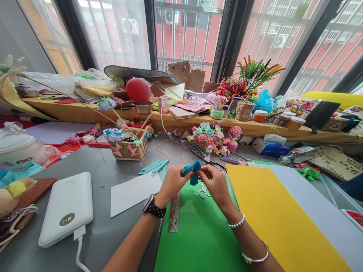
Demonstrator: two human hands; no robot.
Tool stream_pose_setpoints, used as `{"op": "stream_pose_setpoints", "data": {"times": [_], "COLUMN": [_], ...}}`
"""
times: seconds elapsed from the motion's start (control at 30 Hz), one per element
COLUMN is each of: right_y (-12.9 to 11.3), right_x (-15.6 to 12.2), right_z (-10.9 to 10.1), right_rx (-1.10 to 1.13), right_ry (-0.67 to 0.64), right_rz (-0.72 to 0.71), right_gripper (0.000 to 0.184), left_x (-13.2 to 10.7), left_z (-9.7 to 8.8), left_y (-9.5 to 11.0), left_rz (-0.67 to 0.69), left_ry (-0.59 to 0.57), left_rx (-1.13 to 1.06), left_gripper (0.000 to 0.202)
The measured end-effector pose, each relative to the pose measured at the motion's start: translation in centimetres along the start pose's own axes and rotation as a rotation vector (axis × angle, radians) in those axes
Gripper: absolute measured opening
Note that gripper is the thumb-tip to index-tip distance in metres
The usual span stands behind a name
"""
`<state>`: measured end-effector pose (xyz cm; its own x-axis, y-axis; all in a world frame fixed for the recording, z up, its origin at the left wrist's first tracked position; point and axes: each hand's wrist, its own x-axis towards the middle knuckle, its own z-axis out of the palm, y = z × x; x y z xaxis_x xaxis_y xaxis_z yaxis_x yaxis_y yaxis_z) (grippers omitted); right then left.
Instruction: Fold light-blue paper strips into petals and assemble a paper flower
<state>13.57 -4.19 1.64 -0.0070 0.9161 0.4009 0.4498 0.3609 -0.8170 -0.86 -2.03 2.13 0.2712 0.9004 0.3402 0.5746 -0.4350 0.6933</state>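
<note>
A blue folded paper piece [194,170], pleated at its left end, is held up above a green sheet [198,234]. My left hand [175,182] is closed around its pleated end. With thumb and fingertips, my right hand [215,185] pinches its right side. Below the hands, small scissors [203,192] lie on the green sheet, partly hidden. A patterned ruler [174,215] lies under my left wrist. Light blue paper strips [154,167] and a white sheet [133,194] rest on the table to the left.
A white power bank [68,207] with a cable lies at left. Yellow card [255,204] spreads at right. Behind stand a cardboard box [130,149], crocheted flowers [210,138] and a tissue box [269,146]. A cluttered ledge [181,117] runs beneath the windows.
</note>
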Motion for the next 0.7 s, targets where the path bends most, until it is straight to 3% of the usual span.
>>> {"op": "stream_pose_setpoints", "data": {"times": [0.23, 0.4, 0.53, 0.63, 0.7], "right_y": [-0.7, -0.9, -0.8, -0.8, -0.9], "right_x": [-0.3, -0.5, -0.7, -0.6, -0.4], "right_z": [0.2, 0.5, 0.7, 0.6, 0.3], "right_rx": [-0.136, -0.306, -0.326, -0.237, -0.080], "right_ry": [0.110, 0.141, 0.152, 0.120, 0.080], "right_rz": [-0.103, -0.206, -0.288, -0.235, -0.107], "right_gripper": [0.012, 0.014, 0.021, 0.021, 0.019], "left_x": [0.0, -0.3, -0.2, 0.0, 0.1], "left_z": [0.8, 0.7, 0.5, 0.5, 0.3], "left_y": [0.7, 1.5, 1.5, 1.3, 1.1], "left_rz": [-0.093, -0.069, -0.126, -0.175, -0.187], "left_ry": [0.035, 0.064, 0.076, 0.058, 0.044], "left_rx": [-0.198, -0.155, -0.176, -0.214, -0.236], "left_gripper": [0.024, 0.024, 0.027, 0.028, 0.028]}}
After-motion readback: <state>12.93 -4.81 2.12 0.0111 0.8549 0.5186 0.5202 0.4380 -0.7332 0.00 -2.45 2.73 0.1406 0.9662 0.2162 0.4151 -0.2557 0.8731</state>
